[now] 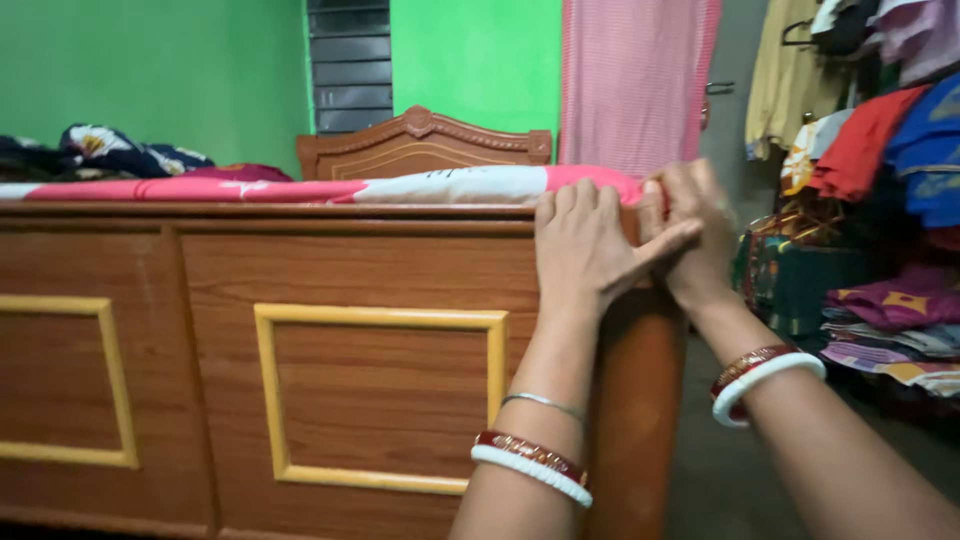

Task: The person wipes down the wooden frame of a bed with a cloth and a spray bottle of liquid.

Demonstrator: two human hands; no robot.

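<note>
Our left hand [580, 245] lies flat right of centre, fingers together and pointing up, thumb stretched right, pressing the pink and white printed bedsheet [470, 185] against the top corner of the brown wooden bed footboard with yellow-framed panels [300, 290]. Our right hand [695, 235], just beside and touching it, curls its fingers over the sheet's pink corner, gripping it. Both wrists wear red and white bangles. Folded colourful clothes [890, 310] pile at the right edge.

Bright green walls [150, 70] fill the upper left before me, with a dark louvred window [350, 65] between them. At far right, clothes [880, 150] hang and lie stacked.
</note>
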